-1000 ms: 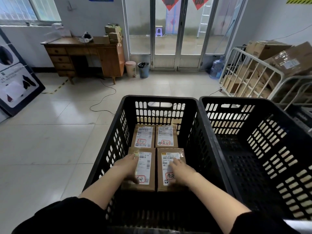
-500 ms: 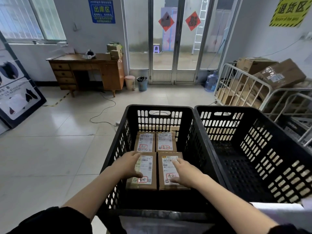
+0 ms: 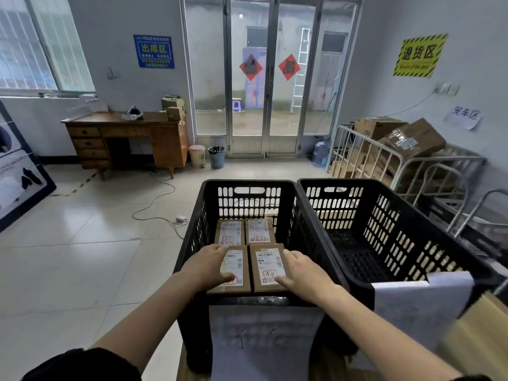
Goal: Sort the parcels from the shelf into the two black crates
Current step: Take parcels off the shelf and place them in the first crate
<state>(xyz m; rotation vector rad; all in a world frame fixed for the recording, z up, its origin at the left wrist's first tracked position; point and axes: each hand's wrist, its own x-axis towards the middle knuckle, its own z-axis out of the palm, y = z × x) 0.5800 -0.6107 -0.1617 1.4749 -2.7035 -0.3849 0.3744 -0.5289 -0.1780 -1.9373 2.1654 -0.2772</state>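
Two black crates stand side by side: the left crate [image 3: 192, 243] holds four parcels, while the right crate [image 3: 412, 243] looks bare on what shows of its floor. A white sheet hangs on the near wall of each. In the left crate the parcels lie flat, labels up, in two rows of two, long axes running from near wall to far wall. The far pair [image 3: 244, 231] sits toward the far wall. The near-left parcel [image 3: 239, 270] and near-right parcel [image 3: 268, 266] lie touching, just behind the near wall. The left hand [image 3: 210, 266] rests flat and unclenched on the near-left parcel, and the right hand [image 3: 302, 273] lies likewise on the near-right one, fingers spread, gripping nothing. Each hand is nearest its own parcel, so both appear placed. The shelf is out of view, so the next parcel probably lies behind or beside the person.
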